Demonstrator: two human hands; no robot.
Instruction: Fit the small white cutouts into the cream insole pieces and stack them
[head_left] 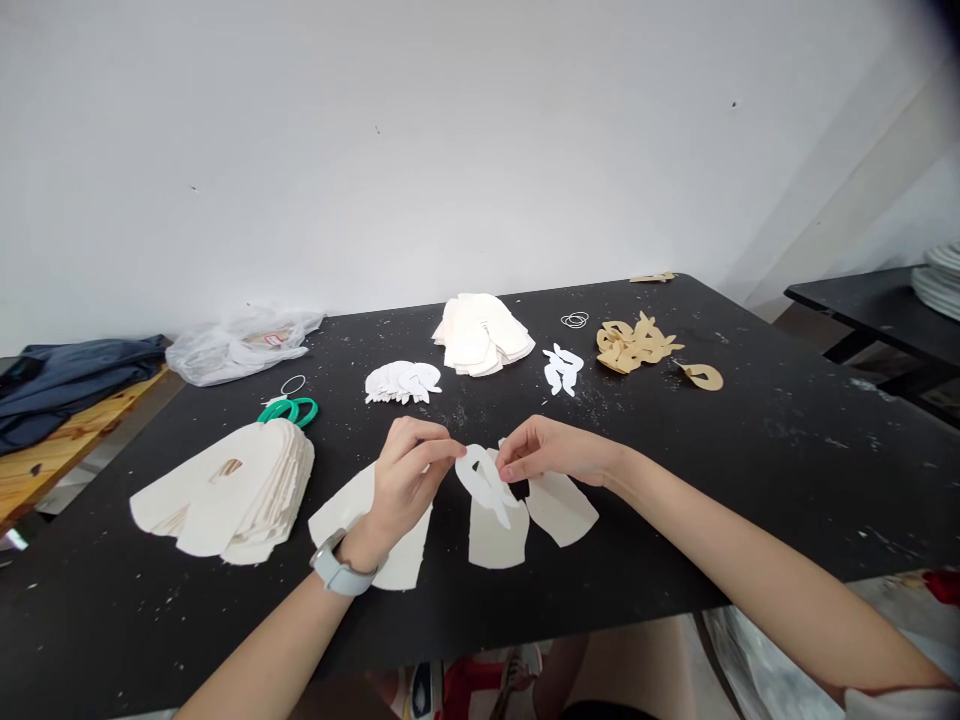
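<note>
Okay so, head view, and it's the only one: both hands are up front over the black worktop [787, 450], with a white loop cutout [486, 490] between them, its tail hanging over the cream pieces [499, 540]. Left hand [405, 475] pinches the loop's upper left edge between thumb and finger; right hand [551, 450] has its fingertips pressed together on the right edge, though I can't tell if they catch some cream material too

My two cents for handling it: pinch lightly right at the edges, since it looks thin and would probably crease, and keep both sides level so the hole doesn't pull out of shape. I'd also keep the left wrist up, so the watch [346, 578] doesn't drag on the cream stuff below

Writing-wise, not much luck: the plastic bag [240, 350] at the back left has some red print, too small to read, and I can't make out a brand anywhere else
</note>
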